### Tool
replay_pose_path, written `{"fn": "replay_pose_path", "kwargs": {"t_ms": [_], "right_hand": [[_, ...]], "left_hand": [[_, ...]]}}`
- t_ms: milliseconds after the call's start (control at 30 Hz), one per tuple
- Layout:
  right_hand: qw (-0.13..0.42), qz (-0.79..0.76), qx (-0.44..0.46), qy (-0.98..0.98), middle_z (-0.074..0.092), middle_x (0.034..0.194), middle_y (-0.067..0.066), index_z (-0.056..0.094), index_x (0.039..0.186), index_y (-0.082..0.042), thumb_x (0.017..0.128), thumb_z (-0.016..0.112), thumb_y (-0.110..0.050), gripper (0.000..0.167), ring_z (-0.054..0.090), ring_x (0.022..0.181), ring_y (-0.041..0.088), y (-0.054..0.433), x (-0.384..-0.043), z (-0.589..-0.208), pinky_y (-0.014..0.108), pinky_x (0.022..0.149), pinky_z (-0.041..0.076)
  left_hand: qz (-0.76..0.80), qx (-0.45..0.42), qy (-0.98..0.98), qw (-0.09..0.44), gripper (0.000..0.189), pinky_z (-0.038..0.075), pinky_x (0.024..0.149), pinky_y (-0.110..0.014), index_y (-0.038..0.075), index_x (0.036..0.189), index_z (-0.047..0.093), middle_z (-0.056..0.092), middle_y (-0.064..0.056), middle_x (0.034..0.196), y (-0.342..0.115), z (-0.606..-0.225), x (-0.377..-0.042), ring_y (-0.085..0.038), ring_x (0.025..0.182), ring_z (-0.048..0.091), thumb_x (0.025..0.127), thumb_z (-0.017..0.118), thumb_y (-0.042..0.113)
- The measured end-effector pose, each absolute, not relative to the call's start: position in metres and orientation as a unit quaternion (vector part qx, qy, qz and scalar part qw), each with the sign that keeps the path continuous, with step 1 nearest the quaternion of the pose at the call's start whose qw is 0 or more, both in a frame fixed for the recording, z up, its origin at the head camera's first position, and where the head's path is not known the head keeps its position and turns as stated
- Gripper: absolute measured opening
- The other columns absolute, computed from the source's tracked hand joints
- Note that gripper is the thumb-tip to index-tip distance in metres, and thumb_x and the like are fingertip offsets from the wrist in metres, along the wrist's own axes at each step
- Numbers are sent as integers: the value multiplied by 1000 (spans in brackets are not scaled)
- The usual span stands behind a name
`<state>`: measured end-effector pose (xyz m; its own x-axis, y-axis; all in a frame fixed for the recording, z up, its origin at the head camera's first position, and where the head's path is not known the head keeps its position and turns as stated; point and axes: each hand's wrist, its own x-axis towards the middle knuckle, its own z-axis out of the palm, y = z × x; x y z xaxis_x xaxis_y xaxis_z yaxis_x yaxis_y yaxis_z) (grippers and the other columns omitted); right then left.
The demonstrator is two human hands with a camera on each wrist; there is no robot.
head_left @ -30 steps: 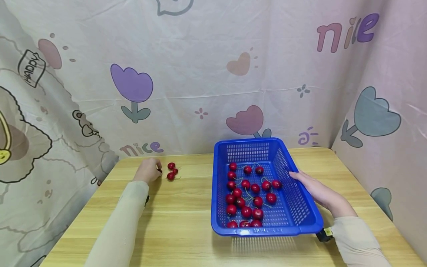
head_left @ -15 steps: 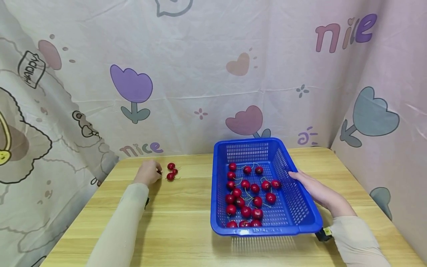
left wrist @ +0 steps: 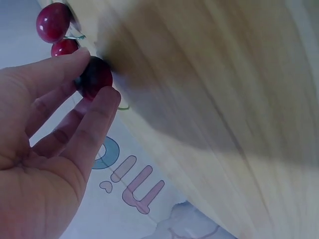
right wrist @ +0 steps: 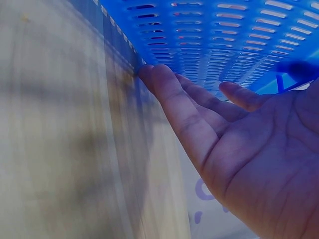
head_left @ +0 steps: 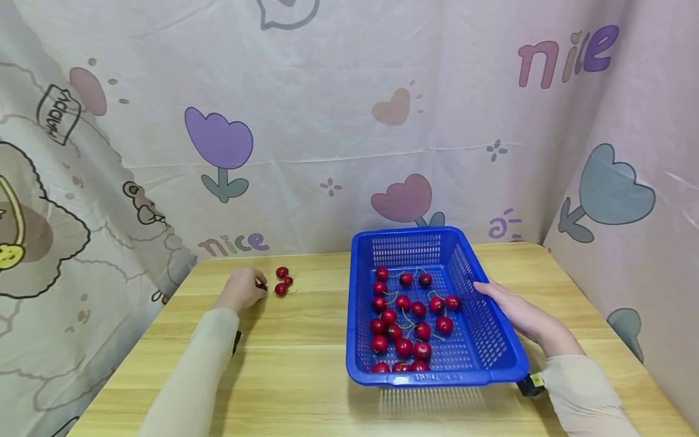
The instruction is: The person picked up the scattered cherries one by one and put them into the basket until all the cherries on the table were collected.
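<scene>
My left hand (head_left: 243,289) pinches a dark red cherry (left wrist: 94,78) between thumb and fingertips, low over the table at the far left. In the left wrist view, a thin green stem shows beside the fingertip. Just right of this hand lies a small group of cherries (head_left: 281,289) on the wood. My right hand (head_left: 516,309) holds the right side of a blue plastic basket (head_left: 437,377), a digit over the rim. In the right wrist view its other fingers (right wrist: 182,109) reach along the slotted underside. Many red cherries (head_left: 418,309) with stems lie inside the basket, mostly towards its left.
The light wooden table (head_left: 295,376) extends between the left arm and the basket. A printed cloth curtain (head_left: 306,121) hangs close behind the table and along both sides.
My left hand has shifted slightly, the cherry staying at its fingertips. The right hand, the basket and the cherries in it stay put.
</scene>
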<state>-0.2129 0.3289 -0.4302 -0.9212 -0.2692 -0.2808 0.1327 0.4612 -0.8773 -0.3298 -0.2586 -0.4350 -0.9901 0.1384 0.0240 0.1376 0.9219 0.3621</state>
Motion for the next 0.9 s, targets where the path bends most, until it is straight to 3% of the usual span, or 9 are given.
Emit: {"fn": "replay_pose_path", "kwargs": {"t_ms": [167, 667, 900], "right_hand": [[193, -519, -42, 831, 34, 166, 37, -7, 173, -15, 112, 33, -61, 86, 68, 130, 40, 329, -213, -430, 63, 109, 55], [195, -522, -46, 829, 35, 164, 38, -6, 173, -13, 113, 32, -59, 85, 70, 126, 38, 330, -213, -430, 61, 107, 57], [196, -523, -44, 828, 36, 163, 38, -6, 173, -12, 113, 32, -59, 85, 71, 124, 37, 330, -214, -430, 60, 107, 58]], "left_hand": [[193, 82, 978, -7, 21, 60, 92, -56, -4, 108, 77, 77, -20, 100, -259, -432, -325, -34, 93, 72, 89, 81, 3], [219, 90, 971, -22, 29, 57, 101, -59, -2, 122, 76, 78, -21, 113, -246, -412, -319, -38, 107, 73, 96, 78, 9], [211, 106, 971, -42, 25, 58, 96, -55, 1, 118, 78, 79, -18, 110, -229, -393, -314, -34, 101, 72, 95, 79, 11]]}}
